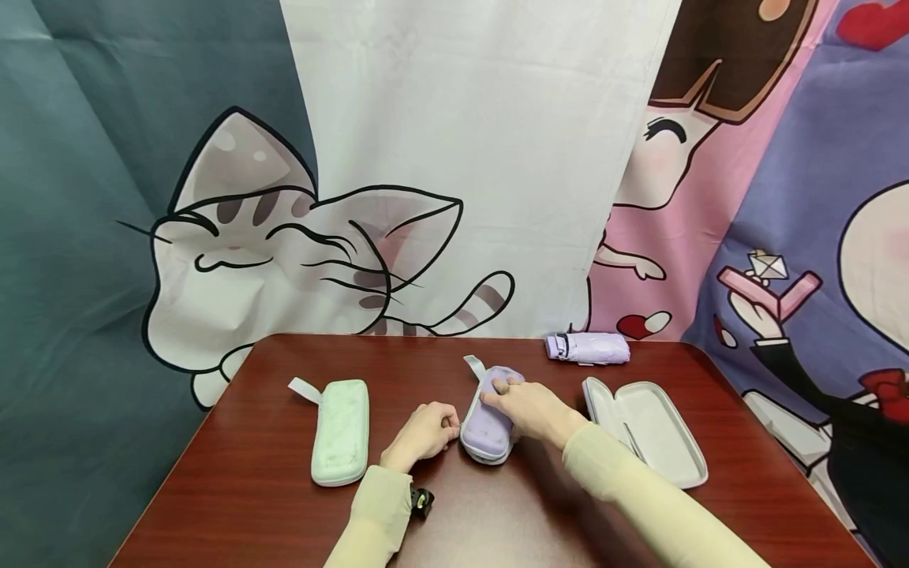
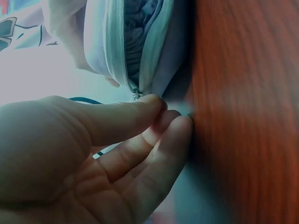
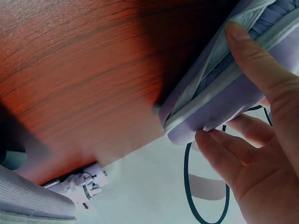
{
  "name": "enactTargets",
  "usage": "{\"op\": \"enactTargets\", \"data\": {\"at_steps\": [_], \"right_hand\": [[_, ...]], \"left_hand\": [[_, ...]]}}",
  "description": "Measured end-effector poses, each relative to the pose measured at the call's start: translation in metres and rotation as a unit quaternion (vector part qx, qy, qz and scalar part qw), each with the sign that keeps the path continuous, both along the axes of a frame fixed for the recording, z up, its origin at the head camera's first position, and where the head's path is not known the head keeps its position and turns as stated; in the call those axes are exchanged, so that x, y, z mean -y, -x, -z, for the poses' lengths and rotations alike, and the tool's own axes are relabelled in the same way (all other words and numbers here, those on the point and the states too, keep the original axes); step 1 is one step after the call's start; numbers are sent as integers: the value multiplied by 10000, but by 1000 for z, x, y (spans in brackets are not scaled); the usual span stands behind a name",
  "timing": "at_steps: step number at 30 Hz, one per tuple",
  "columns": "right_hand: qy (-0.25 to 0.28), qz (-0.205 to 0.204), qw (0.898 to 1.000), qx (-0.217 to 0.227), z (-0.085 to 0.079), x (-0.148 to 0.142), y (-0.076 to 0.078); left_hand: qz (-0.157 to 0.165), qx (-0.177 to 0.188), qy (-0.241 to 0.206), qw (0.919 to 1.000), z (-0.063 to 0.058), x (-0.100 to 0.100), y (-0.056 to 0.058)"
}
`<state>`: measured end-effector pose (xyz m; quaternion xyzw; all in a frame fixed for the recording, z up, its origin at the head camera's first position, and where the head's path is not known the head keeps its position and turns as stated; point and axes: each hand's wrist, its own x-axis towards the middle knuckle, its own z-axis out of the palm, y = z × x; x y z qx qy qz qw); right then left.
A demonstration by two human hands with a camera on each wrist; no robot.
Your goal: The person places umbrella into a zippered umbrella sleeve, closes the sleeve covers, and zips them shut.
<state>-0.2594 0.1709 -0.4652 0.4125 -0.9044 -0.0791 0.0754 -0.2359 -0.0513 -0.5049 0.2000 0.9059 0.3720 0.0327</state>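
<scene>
A light purple zip case (image 1: 490, 426) with a pale loop strap lies in the middle of the table, its zip partly undone. Bunched purplish fabric (image 2: 135, 42) shows through the gap. My left hand (image 1: 424, 432) is at the case's near left end, thumb and fingertips pinching the zip pull just below the slider (image 2: 136, 92). My right hand (image 1: 533, 406) grips the case from the right. Its thumb (image 3: 254, 56) lies at the zip opening, and the other fingertips press on the lid.
A pale green case (image 1: 341, 434) lies closed at left. At right, another case (image 1: 660, 434) lies spread open, showing its pale lining. A folded lilac umbrella (image 1: 592, 348) lies at the table's back edge. Printed curtains (image 1: 483, 158) hang behind the table.
</scene>
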Motion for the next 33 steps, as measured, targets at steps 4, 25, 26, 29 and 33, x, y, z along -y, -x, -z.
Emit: {"op": "enactTargets", "data": {"at_steps": [4, 25, 26, 29, 33], "right_hand": [[-31, 201, 9998, -48, 1, 4, -1], [299, 738, 9959, -437, 3, 19, -8], [311, 736, 9956, -489, 4, 19, -8], [348, 767, 9943, -652, 5, 21, -10], [328, 970, 9913, -825, 4, 26, -13]], "left_hand": [[109, 88, -72, 9999, 1, 7, -6], [216, 137, -32, 9997, -5, 20, -21], [219, 131, -3, 9997, -6, 20, -22], [179, 67, 86, 9998, -7, 20, -23], [149, -38, 188, 9997, -7, 20, -24]]}}
